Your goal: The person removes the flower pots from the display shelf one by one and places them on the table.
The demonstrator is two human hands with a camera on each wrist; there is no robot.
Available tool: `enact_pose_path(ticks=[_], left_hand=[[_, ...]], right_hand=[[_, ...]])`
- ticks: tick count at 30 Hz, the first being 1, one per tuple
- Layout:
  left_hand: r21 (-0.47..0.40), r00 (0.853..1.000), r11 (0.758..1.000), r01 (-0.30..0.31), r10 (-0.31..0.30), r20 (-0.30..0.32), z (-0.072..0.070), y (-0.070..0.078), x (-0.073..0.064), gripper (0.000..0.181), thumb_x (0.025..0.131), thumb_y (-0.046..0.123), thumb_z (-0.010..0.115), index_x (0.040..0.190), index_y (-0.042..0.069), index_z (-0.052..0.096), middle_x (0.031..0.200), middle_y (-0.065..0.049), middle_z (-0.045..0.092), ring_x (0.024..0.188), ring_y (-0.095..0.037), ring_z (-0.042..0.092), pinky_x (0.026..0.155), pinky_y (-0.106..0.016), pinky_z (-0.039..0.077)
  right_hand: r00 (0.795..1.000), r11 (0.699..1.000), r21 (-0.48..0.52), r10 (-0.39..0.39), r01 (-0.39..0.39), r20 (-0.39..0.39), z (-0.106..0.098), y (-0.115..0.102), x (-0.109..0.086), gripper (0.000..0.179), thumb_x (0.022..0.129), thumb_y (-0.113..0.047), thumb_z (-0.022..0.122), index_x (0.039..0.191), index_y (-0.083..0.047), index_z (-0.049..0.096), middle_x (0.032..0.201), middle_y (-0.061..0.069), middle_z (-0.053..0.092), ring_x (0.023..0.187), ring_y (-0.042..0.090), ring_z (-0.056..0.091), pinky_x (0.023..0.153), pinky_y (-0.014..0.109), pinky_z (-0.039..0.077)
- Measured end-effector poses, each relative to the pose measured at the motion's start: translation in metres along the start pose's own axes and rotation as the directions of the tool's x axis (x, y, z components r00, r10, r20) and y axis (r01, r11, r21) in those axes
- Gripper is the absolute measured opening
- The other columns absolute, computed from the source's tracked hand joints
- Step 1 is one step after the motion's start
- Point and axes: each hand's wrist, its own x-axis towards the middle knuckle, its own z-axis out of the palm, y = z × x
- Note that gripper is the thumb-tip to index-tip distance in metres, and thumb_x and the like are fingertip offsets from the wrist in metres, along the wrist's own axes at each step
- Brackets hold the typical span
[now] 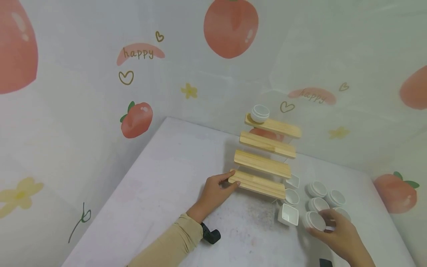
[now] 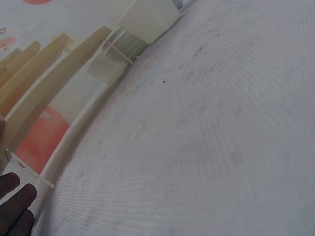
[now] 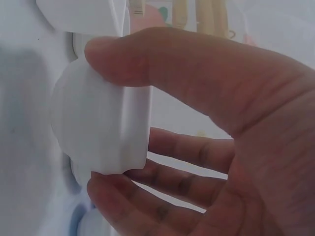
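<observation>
A stepped wooden rack (image 1: pixel 262 163) with light boards and thin clear supports stands on the table. At the left end of its lowest board, my left hand (image 1: pixel 214 192) pinches the wood between thumb and fingers. One white round bowl (image 1: pixel 260 114) sits at the left of the top board. On the right, my right hand (image 1: pixel 345 234) grips another white round bowl (image 3: pixel 98 120), thumb on one side and fingers on the other. The right wrist view shows this bowl's stepped rim, tilted on its side relative to the camera.
Several white round bowls (image 1: pixel 317 189) cluster beyond my right hand. A white square bowl (image 1: pixel 288 215) stands in front of the rack's right end, with a round bowl (image 1: pixel 291 197) and another square one (image 1: pixel 293 181) behind it. A patterned backdrop (image 1: pixel 213 81) rises behind the pale table (image 1: pixel 166 167).
</observation>
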Motion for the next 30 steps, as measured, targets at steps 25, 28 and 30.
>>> enact_pose_path(ticks=[25,28,30], left_hand=[[0.007,1.000,1.000,0.005,-0.005,0.006,-0.001,0.001,-0.002,0.051,0.098,0.036,0.079,0.145,0.020,0.067,0.149,0.004,0.064,0.143,-0.013,0.056,0.110,-0.040,0.051],[-0.003,1.000,1.000,0.002,-0.002,0.007,-0.001,0.002,-0.002,0.051,0.098,0.036,0.079,0.145,0.020,0.067,0.150,0.003,0.064,0.144,-0.014,0.056,0.107,-0.040,0.051],[-0.006,1.000,1.000,0.005,-0.005,0.007,-0.001,0.002,-0.002,0.051,0.098,0.035,0.079,0.145,0.020,0.067,0.150,0.002,0.063,0.143,-0.014,0.056,0.106,-0.039,0.051]], right_hand=[[0.997,0.998,-0.002,0.067,-0.067,0.049,0.006,0.013,0.005,0.099,0.076,-0.049,0.095,0.140,0.011,0.050,0.137,0.041,0.057,0.122,0.058,0.062,0.087,0.054,0.064],[0.996,0.997,0.000,0.071,-0.071,0.049,0.006,0.012,0.005,0.098,0.075,-0.048,0.095,0.139,0.011,0.050,0.137,0.041,0.057,0.122,0.058,0.061,0.088,0.054,0.064],[0.996,0.997,-0.004,0.079,-0.078,0.050,0.006,0.011,0.005,0.099,0.075,-0.049,0.096,0.139,0.011,0.051,0.136,0.041,0.057,0.122,0.058,0.061,0.088,0.054,0.064]])
